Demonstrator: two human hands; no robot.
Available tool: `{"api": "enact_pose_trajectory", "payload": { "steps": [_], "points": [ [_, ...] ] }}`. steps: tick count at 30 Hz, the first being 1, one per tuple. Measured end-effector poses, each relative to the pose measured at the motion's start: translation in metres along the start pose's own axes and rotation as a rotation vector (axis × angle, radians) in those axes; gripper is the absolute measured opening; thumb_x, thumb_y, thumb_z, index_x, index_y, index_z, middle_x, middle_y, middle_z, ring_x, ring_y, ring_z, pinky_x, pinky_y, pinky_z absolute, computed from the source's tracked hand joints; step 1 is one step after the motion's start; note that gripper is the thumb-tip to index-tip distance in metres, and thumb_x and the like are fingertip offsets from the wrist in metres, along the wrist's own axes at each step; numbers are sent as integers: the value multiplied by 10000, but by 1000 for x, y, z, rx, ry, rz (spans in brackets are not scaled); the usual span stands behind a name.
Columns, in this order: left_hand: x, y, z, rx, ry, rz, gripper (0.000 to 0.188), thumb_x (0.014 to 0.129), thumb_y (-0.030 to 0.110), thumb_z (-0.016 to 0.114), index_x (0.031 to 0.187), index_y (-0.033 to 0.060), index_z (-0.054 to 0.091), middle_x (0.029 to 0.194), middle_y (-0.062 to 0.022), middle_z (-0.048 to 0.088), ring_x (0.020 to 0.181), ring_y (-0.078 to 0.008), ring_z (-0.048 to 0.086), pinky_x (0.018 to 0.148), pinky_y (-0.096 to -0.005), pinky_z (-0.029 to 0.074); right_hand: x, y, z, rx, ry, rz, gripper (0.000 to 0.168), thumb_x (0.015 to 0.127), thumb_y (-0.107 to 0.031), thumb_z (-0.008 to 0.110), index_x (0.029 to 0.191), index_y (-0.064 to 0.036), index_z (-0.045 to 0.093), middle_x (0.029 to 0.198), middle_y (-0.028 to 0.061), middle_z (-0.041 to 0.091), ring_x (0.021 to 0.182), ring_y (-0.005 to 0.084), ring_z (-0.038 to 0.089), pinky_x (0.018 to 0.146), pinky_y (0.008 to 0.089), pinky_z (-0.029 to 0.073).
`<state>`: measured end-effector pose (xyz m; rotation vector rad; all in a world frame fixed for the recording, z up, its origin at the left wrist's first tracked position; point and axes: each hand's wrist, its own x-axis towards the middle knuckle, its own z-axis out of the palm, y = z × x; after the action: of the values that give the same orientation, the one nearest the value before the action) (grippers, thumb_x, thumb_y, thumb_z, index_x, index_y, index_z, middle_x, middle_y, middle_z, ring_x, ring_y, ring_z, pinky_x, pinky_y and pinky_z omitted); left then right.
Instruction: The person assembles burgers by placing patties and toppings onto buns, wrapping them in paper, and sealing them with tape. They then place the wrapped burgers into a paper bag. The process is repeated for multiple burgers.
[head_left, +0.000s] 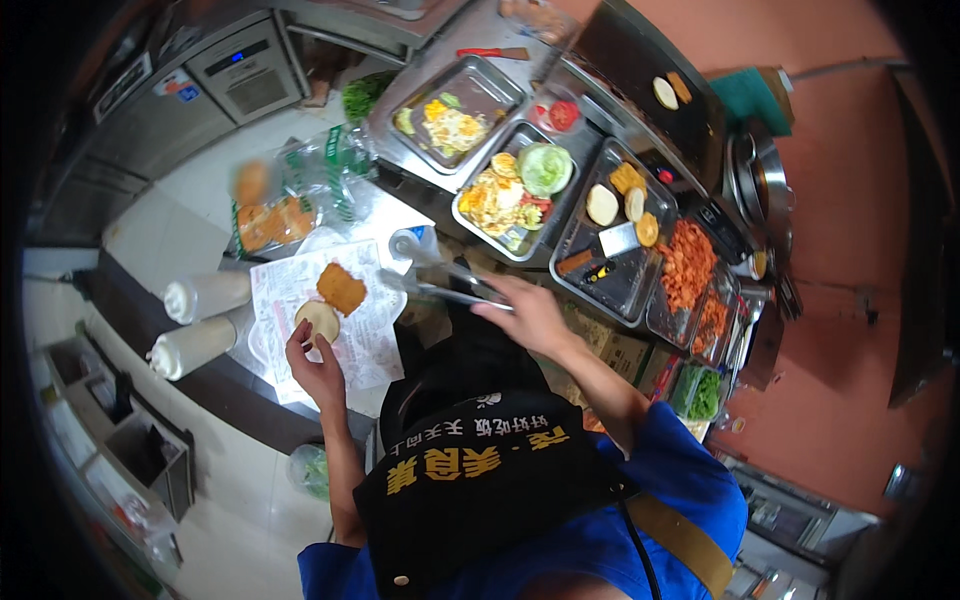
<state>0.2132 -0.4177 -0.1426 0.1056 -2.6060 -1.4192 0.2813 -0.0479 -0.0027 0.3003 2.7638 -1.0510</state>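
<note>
My left hand (316, 365) touches a round pale bun half (318, 322) with its fingertips; the bun lies on printed wrapping paper (367, 352). A browned, breaded patty (341, 288) rests on the same paper, beside the bun. My right hand (525, 311) grips metal tongs (435, 289), whose blurred jaws point left over the paper's edge. Close to the jaws stands a clear container with a blue label (412, 244). Two squeeze bottles of pale sauce, an upper one (210, 295) and a lower one (193, 347), lie left of the paper.
Beyond the paper is a plastic bag of buns (274, 223). Metal trays hold fried eggs (454, 131), eggs with lettuce (545, 169), and bun halves with a scraper (619, 240). Orange-red diced food (686, 262) fills another tray. A griddle (637, 82) stands at the upper right.
</note>
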Motion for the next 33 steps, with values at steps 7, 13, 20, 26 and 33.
{"api": "enact_pose_trajectory", "payload": {
  "steps": [7, 13, 20, 26, 33],
  "points": [
    [24, 155, 133, -135, -465, 420, 218, 954, 66, 714, 1168, 21, 716, 1107, -183, 709, 1038, -390, 655, 925, -452, 529, -122, 262, -39, -384, 869, 741, 548, 1070, -451, 651, 1352, 18, 688, 1168, 283, 754, 1058, 471, 720, 935, 537, 554],
    [52, 220, 309, -62, -633, 542, 199, 930, 98, 747, 1120, 42, 724, 1063, -169, 725, 1035, -405, 659, 916, -482, 529, -67, 341, -29, -410, 792, 796, 651, 1010, -435, 722, 1461, 15, 588, 1293, 258, 633, 1248, 465, 584, 1043, 518, 498],
    [71, 227, 371, -5, -552, 371, 469, 901, 188, 827, 1315, 15, 691, 1228, -206, 727, 1159, -423, 655, 1026, -498, 520, -8, 295, -50, -322, 875, 356, 496, 959, -224, 777, 1369, 15, 633, 1209, 229, 659, 1081, 403, 620, 990, 504, 490],
    [71, 267, 401, -3, -739, 458, 755, 867, 304, 888, 1459, -54, 588, 1356, -275, 675, 1290, -454, 616, 1135, -489, 480, 105, 256, -41, 53, 339, 73, 303, 904, -248, 825, 1116, -63, 712, 1129, 137, 674, 1014, 345, 708, 824, 470, 578],
    [67, 260, 367, -47, -545, 378, 567, 939, 191, 810, 1435, -1, 616, 1257, -226, 698, 1165, -372, 687, 989, -435, 556, 108, 243, 10, -321, 314, 78, 510, 771, -237, 883, 1229, -122, 690, 1095, 73, 682, 1026, 311, 690, 764, 444, 613]
  ]
}}
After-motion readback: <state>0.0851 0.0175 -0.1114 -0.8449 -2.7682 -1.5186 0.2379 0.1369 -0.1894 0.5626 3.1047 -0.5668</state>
